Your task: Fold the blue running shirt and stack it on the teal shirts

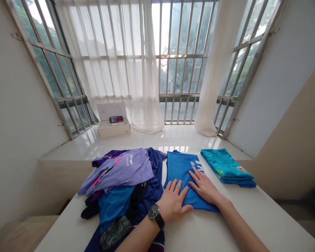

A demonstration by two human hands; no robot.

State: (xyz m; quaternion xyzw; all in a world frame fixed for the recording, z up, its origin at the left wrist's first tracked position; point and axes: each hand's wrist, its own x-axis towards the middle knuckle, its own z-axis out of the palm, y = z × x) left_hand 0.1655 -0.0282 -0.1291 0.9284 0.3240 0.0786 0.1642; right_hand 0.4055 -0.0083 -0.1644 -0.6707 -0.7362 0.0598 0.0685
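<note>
A blue T-shirt (180,166) with white lettering lies folded on the white table (199,231) in front of me. My left hand (174,201), with a black watch on its wrist, rests on the shirt's near left part, fingers spread. On its right side my right hand (204,185) lies flat, fingertips over the white print. Neither hand grips the cloth. To the left is a loose heap of clothes, with a lilac shirt (136,168) on top and dark blue cloth (156,182) beside it. A folded teal garment (220,161) sits at the right.
Behind the table runs a glossy white window sill (173,134). An opened white box (114,130) stands on it at the left. Sheer white curtains (141,87) hang before the barred window. The heap spreads along the table's left side toward the near edge.
</note>
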